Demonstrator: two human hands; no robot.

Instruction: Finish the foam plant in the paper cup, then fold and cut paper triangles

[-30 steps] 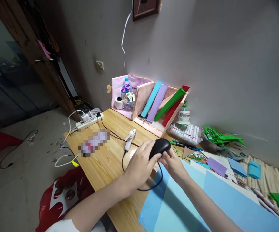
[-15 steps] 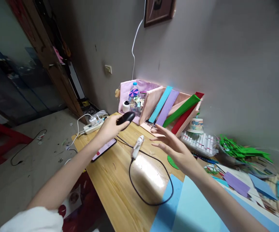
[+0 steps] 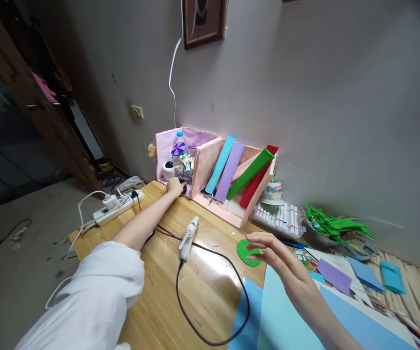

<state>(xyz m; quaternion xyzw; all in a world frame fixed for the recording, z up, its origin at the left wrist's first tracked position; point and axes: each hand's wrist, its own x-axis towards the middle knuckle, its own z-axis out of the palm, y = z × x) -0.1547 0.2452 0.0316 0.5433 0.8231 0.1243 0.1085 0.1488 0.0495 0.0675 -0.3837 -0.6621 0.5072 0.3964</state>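
My left hand (image 3: 176,185) reaches to the front of the pink and lilac box shelf (image 3: 205,167), its fingers closed on a black oval object (image 3: 184,186), possibly a computer mouse, which is mostly hidden. Just behind it in that compartment stand a small white round device (image 3: 168,170) and a clear bottle with a blue cap (image 3: 179,134). My right hand (image 3: 277,255) hovers with fingers apart, holding nothing, over the edge of a green paper disc (image 3: 245,253). A white glue gun (image 3: 189,238) with a looping black cord lies on the wooden table between my hands.
Blue, purple, green and red strips (image 3: 250,173) lean in the shelf's right compartment. Beside it are a case of white markers (image 3: 279,218) and a tub of green scraps (image 3: 335,226). A power strip (image 3: 117,209) lies at the left table edge; light blue sheets (image 3: 286,311) cover the front right.
My left hand has carried the black object forward to the shelf's left compartment and lowered it there. My right hand has dropped back toward the green disc. The view has swung right.
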